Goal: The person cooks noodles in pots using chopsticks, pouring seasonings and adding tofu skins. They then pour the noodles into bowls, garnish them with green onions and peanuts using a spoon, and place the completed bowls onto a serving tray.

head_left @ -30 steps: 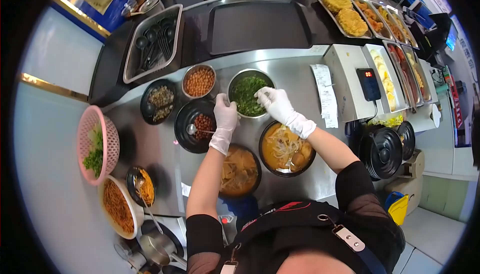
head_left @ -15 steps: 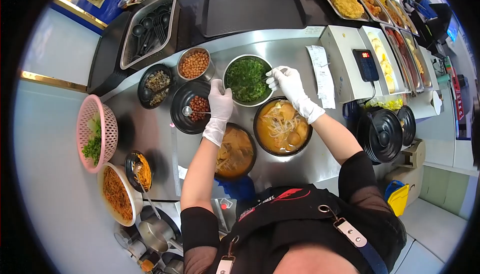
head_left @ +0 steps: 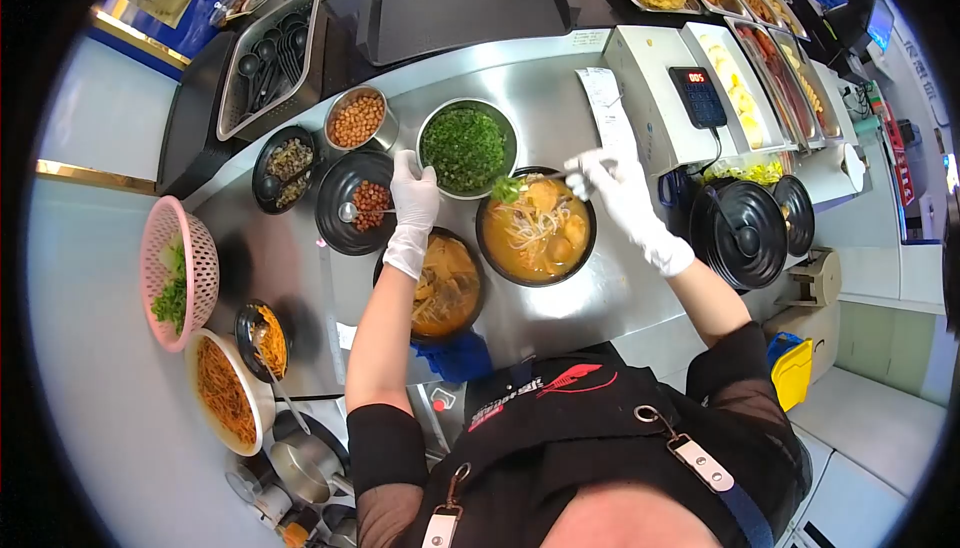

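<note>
My right hand [head_left: 610,183], in a white glove, grips a thin dark utensil [head_left: 548,177], seemingly a spoon. Chopped greens [head_left: 508,189] sit on its end, above the far-left edge of a black bowl of noodle soup [head_left: 540,238]. My gloved left hand [head_left: 413,198] is at the near-left rim of the steel bowl of chopped greens [head_left: 464,150], thumb against the rim and fingers outside it. Beside that hand stands a black bowl of peanuts [head_left: 370,205] with a metal spoon [head_left: 349,212] in it. A second soup bowl [head_left: 445,286] lies partly under my left forearm.
Left of the peanuts are a black bowl of chopped topping [head_left: 287,170] and a pink basket [head_left: 205,273]. A steel pot of nuts [head_left: 358,120] stands behind. To the right are a white box with a timer [head_left: 697,96] and stacked black bowls [head_left: 735,238]. A receipt [head_left: 607,108] lies on the counter.
My right hand has moved from the steel bowl toward me and right, carrying greens over the soup bowl. My left hand stays by the steel bowl. The whole view has shifted slightly.
</note>
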Available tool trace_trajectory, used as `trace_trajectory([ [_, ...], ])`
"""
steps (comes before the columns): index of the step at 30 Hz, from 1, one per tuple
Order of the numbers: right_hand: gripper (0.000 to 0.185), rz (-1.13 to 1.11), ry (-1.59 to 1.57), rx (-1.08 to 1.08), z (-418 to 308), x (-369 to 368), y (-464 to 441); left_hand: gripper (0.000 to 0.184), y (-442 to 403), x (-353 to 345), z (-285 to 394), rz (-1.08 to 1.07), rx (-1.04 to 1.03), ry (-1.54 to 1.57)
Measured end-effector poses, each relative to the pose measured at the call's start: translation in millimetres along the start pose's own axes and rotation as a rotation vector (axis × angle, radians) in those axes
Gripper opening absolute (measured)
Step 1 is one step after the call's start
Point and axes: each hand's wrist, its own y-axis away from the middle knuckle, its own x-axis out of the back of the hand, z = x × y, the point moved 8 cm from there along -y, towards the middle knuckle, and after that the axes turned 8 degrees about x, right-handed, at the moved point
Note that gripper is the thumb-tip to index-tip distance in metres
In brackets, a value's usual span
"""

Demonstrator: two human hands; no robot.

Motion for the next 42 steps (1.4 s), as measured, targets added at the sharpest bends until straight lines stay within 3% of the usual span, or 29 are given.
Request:
trace_trajectory([
  [1, 0.023, -0.002, 0.002, 0.001, 4, -1, 13, 0.014, -1, 1, -2, 0.002, 0.006, -0.001],
  [3, 0.02, -0.137, 0.382, 0.412, -17, -17, 38, 0.014, 1, 1, 0, 0.005, 0.013, 0.0],
  [5, 0.021, -0.497, 0.974, 0.775, -33, -49, 66, 0.014, 4, 2, -2, -0.007, 0.072, 0.021],
  [6, 0.025, -0.466, 0.982, 0.953, -42, -54, 71, 0.015, 3, 3, -1, -0.003, 0.043, -0.002],
  [7, 0.025, -0.472, 0.978, 0.953, -43, -58, 68, 0.015, 5, 3, -3, 0.002, 0.048, -0.003],
  [13, 0.023, -0.069, 0.683, 0.801, -43, -77, -8, 0.018, 2, 8, 0, -0.034, -0.082, -0.052],
  [14, 0.016, -0.106, 0.669, 0.672, -36, -87, -19, 0.018, 2, 11, 1, -0.033, -0.086, -0.062],
  [19, 0.017, -0.057, 0.587, 0.616, 1, -126, -24, 0.019, 7, 30, 3, 0.012, -0.059, -0.07],
  [22, 0.02, 0.128, 0.002, 0.102, 50, -119, -33, 0.018, 3, 39, -6, -0.001, -0.048, 0.011],
  [23, 0.02, 0.124, 0.003, 0.102, 47, -119, -37, 0.018, 3, 43, -7, -0.012, -0.05, 0.019],
  [25, 0.02, 0.185, -0.197, -0.1, 56, -115, -44, 0.018, 2, 49, -8, -0.021, -0.053, 0.028],
  [42, 0.022, 0.192, -0.133, -0.057, 11, -97, -29, 0.014, -2, 45, -7, -0.2, 0.023, 0.082],
])
